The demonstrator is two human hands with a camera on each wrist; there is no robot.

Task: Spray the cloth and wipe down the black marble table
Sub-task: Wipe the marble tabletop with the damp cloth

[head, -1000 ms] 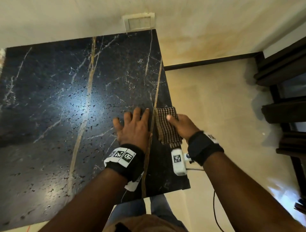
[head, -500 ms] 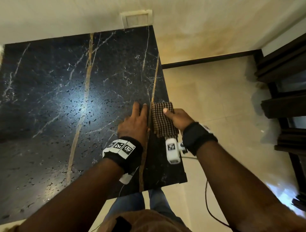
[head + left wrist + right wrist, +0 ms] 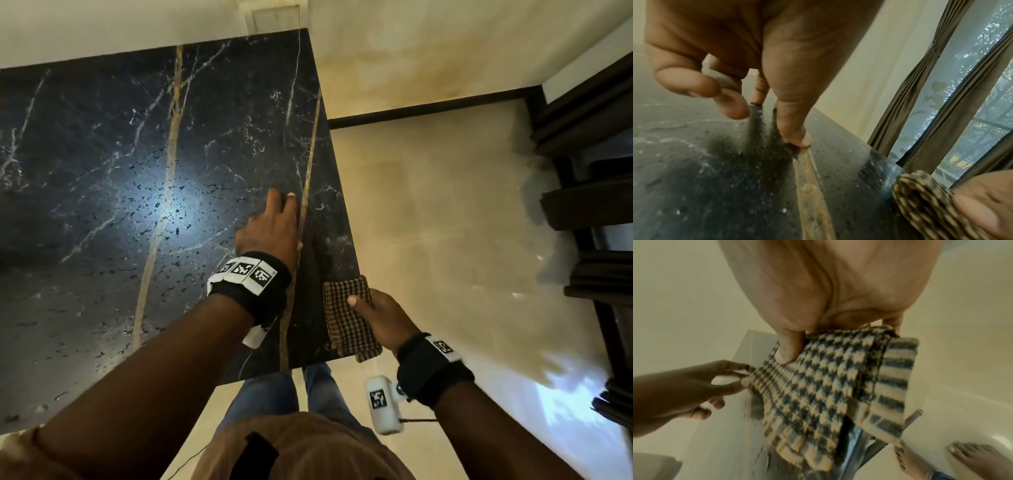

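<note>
The black marble table (image 3: pixel 102 171) with gold veins fills the left of the head view. My left hand (image 3: pixel 274 226) rests on it near the right edge, two fingers stretched forward and the tips touching the stone (image 3: pixel 694 194); it holds nothing. A brown-and-cream checked cloth (image 3: pixel 346 318) lies folded over the table's right edge close to the near corner. My right hand (image 3: pixel 373 311) pinches the cloth (image 3: pixel 818 386), thumb on top and fingers beneath it. In the left wrist view the cloth (image 3: pixel 925 203) bunches at the table's edge. No spray bottle shows in any view.
Beige floor (image 3: pixel 445 240) lies to the right of the table. Dark wooden furniture (image 3: pixel 589 192) stands at the far right. A wall plate (image 3: pixel 274 15) sits behind the table. Curtains (image 3: pixel 941 97) hang by a window. Bare feet (image 3: pixel 970 457) stand beside a metal table leg (image 3: pixel 890 439).
My right hand has slid the cloth along the right edge toward the near corner. My left hand has gone from flat and spread to two fingers stretched forward.
</note>
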